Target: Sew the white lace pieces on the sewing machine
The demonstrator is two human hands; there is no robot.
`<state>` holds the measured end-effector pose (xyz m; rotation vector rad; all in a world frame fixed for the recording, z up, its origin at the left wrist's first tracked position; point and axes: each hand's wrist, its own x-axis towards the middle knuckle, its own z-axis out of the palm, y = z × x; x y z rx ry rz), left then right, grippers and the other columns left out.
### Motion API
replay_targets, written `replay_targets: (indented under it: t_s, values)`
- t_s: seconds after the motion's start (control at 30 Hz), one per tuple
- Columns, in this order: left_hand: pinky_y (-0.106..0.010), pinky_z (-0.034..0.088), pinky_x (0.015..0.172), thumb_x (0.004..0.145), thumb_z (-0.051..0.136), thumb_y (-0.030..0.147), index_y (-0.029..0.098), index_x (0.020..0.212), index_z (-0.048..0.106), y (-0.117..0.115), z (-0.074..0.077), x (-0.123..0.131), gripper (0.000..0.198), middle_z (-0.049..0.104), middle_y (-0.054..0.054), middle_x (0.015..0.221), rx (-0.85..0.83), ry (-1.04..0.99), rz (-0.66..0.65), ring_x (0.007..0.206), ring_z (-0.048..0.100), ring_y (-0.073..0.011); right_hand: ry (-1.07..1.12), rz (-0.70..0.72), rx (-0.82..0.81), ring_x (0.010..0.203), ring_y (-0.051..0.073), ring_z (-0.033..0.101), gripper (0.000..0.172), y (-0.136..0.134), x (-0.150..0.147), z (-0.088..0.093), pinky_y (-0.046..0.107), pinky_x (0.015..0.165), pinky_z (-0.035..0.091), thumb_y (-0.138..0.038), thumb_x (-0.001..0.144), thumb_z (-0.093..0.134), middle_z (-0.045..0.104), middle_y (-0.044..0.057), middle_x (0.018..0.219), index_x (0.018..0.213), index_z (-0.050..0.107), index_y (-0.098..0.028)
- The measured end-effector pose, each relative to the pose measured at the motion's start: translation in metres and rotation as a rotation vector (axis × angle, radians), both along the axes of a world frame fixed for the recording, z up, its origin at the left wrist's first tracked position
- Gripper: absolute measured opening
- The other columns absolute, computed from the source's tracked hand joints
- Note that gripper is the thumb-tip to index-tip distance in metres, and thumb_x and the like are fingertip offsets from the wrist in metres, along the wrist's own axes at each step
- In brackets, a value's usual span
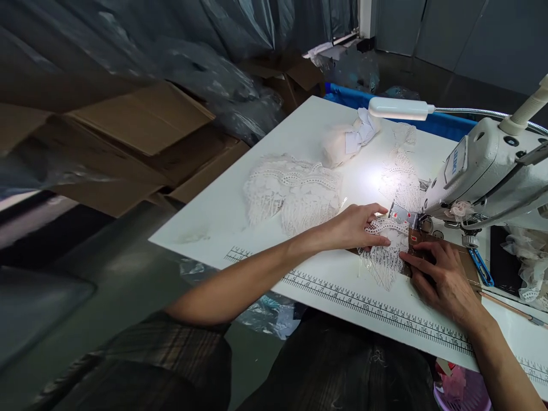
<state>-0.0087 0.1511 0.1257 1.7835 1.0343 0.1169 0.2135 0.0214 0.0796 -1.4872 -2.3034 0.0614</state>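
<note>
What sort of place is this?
Most likely a sewing workshop: a sewing machine stands on a table printed with a ruler scale, white lace lies under the left hand, and cardboard boxes sit beside the table.

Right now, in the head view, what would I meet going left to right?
Open cardboard box, pile of lace, your left hand, your right hand, blue snips, sheer fabric scraps. I left out the sewing machine because it overlaps several of these.
</note>
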Motion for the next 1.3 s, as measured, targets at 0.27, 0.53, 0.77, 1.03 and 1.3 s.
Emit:
replay_targets:
  t_s: [0.27,0.53,0.77,1.03,1.3]
  values:
    - [-0.028,0.051,0.061,0.081,0.071,0.038,0.016,0.138,0.049,-0.002,-0.004,-0.001,0.066,0.069,-0.015,0.111,0.083,0.014,-0.025,0.057,0.065,-0.0122,0.013,-0.022,0.006,0.103,0.027,0.053,0.034,0.000,-0.003,0.000,0.049,0.086,0.046,-0.022,0.093,0.050,0.060,0.009,0.112,0.119,0.069,-0.032]
    - [-0.028,0.049,0.061,0.080,0.071,0.040,0.017,0.140,0.048,-0.002,-0.001,-0.001,0.069,0.067,-0.012,0.113,0.177,0.087,-0.059,0.065,0.063,-0.0143,0.008,-0.034,0.000,0.104,0.028,0.052,0.034,-0.001,-0.005,0.003,0.049,0.087,0.046,-0.020,0.091,0.051,0.061,0.010,0.113,0.119,0.069,-0.030]
    - [-0.037,0.048,0.077,0.097,0.044,0.027,0.017,0.111,0.068,-0.002,0.000,0.016,0.030,0.064,-0.013,0.118,0.807,0.099,-0.414,0.100,0.059,-0.0244,-0.032,-0.034,0.015,0.104,0.028,0.052,0.035,-0.002,-0.005,0.002,0.048,0.086,0.045,-0.022,0.092,0.050,0.061,0.010,0.113,0.120,0.069,-0.030]
    - [-0.042,0.040,0.095,0.098,0.045,0.030,0.013,0.118,0.065,0.005,-0.009,0.035,0.034,0.061,-0.017,0.130,0.900,0.179,-0.807,0.109,0.057,-0.0287,-0.074,-0.039,0.027,0.103,0.029,0.051,0.036,-0.002,-0.006,0.002,0.046,0.083,0.045,-0.021,0.091,0.050,0.061,0.010,0.113,0.121,0.068,-0.030]
    - [-0.043,0.036,0.094,0.102,0.036,0.038,0.010,0.123,0.060,0.010,-0.032,0.032,0.042,0.058,-0.017,0.137,1.234,0.077,-0.706,0.105,0.059,-0.0275,-0.075,-0.100,0.109,0.100,0.027,0.052,0.033,0.003,-0.006,0.000,0.044,0.084,0.046,-0.024,0.094,0.049,0.058,0.013,0.111,0.120,0.068,-0.024]
